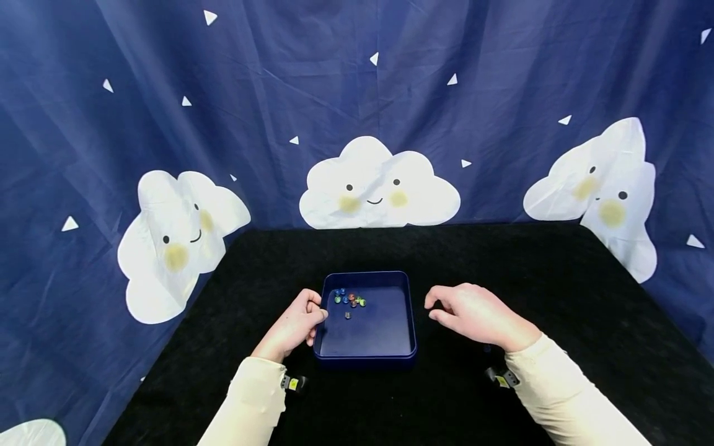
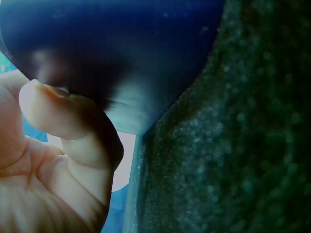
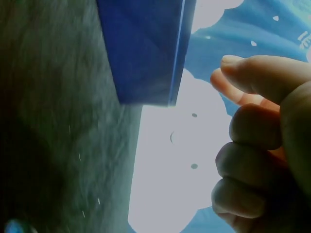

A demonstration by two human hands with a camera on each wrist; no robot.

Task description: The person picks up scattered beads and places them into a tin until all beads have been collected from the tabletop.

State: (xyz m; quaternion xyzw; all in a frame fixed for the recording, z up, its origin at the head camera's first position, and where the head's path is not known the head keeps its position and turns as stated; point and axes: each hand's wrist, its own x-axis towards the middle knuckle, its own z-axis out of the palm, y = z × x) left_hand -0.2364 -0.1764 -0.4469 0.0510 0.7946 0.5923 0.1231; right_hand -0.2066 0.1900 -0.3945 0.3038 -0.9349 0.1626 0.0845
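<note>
A dark blue square tray (image 1: pixel 368 357) stands on the black cloth in the head view. Several small glass marbles (image 1: pixel 346 300), blue, green and reddish, lie inside toward its far left; a single marble (image 1: pixel 348 315) sits a little nearer. My left hand (image 1: pixel 295 322) grips the tray's left wall, thumb at the rim and fingers outside. In the left wrist view the thumb (image 2: pixel 58 109) is close against the blue wall (image 2: pixel 146 53). My right hand (image 1: pixel 474 310) hovers right of the tray, apart from it, fingers loosely bent, with nothing seen between thumb and forefinger.
Black cloth (image 1: pixel 474 254) covers the table. A small bluish, shiny thing (image 3: pixel 14 226) lies on it near the right wrist. Behind hangs a blue curtain (image 1: pixel 334 74) with white clouds and triangles. A small camera (image 1: pixel 294 383) is strapped to the left wrist, another (image 1: pixel 502 376) to the right.
</note>
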